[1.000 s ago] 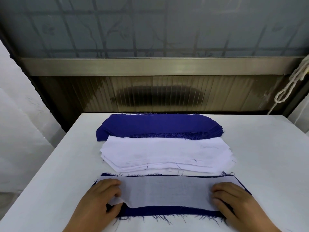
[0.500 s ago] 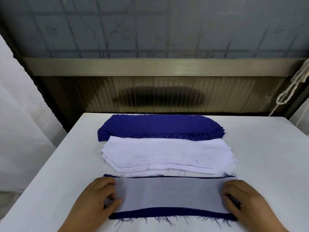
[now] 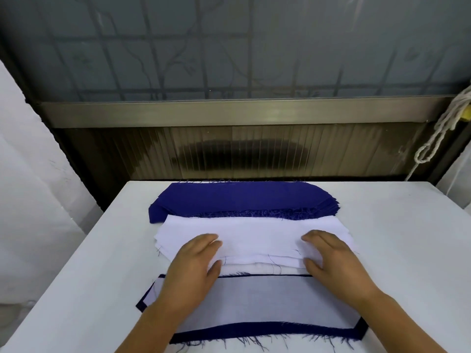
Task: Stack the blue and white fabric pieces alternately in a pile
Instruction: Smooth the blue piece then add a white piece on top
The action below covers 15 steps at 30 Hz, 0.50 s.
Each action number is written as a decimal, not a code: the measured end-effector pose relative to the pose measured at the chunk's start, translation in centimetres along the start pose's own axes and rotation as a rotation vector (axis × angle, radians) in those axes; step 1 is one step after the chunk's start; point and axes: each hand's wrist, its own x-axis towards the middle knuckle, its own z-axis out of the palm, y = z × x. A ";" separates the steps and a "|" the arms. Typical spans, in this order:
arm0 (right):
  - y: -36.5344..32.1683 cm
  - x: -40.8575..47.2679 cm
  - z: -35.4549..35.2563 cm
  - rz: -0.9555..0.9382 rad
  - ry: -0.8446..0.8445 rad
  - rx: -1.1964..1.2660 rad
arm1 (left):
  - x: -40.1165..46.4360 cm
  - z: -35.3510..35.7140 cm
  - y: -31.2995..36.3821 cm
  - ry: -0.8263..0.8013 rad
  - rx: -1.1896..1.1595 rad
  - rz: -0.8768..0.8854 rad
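I count three groups of fabric on the white table [image 3: 76, 289], and I place everything against the white stack [image 3: 254, 234] in the middle. That stack is a heap of many thin white pieces with fanned edges; I cannot count them singly. My left hand [image 3: 193, 266] lies on its near left part, fingers straight and close together on top, thumb down at the stack's near edge. My right hand [image 3: 331, 258] lies on its near right part in the same way, fingers laid flat on the top sheet and thumb at the near edge. I cannot tell whether either thumb has slid under a sheet or only touches the edge. Just nearer to me than the white stack lies the pile [image 3: 254, 309] being built: I see two layers, one sheer white piece on one blue piece whose dark border and frayed threads show all round it. Both forearms cross over this pile. Just beyond the white stack, touching its far edge, is the blue stack [image 3: 237, 198], again many pieces with a frayed near edge, lying at the table's far edge. Beyond that is a ribbed panel and a metal rail [image 3: 229, 112] under patterned glass; a white rope [image 3: 438, 133] hangs to the far right.
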 end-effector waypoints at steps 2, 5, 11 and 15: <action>0.2 0.5 0.8 0.027 -0.042 0.041 | 1.1 1.3 0.0 -0.038 -0.029 -0.030; 0.6 -0.1 1.6 0.051 -0.003 0.072 | 1.2 2.9 -0.8 -0.036 -0.003 -0.013; 0.8 -0.2 1.9 -0.033 0.130 -0.006 | 0.5 3.2 -0.8 -0.013 0.132 0.072; 0.8 0.2 2.0 -0.054 0.199 -0.039 | 0.6 3.4 -1.0 0.097 0.133 0.102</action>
